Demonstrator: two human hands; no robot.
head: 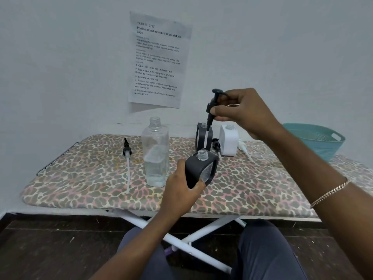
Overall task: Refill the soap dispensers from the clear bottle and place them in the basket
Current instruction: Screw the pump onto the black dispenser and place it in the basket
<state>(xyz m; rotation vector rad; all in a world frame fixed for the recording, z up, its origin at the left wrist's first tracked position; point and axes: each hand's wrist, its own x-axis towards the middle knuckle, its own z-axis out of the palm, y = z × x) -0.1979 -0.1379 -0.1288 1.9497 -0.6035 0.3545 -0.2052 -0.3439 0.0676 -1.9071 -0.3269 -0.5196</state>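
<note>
Hands are both occupied: left hand [179, 190] wraps the black soap dispenser [198, 171] just right of the clear bottle [155, 152], open neck tilted upward; right hand [242, 112] pinches the black pump [213, 106] higher, further right of the bottle, near upright, tube seemingly aimed down at that neck.

Only readable text is on the printed sheet [159, 59] taped to the wall: "TASK ID: 3797", then the heading "Portion mixed nuts into small ziplock bags", plus numbered steps like "Open the large bag of mixed nuts" and "Seal the ziplock bag".
</note>
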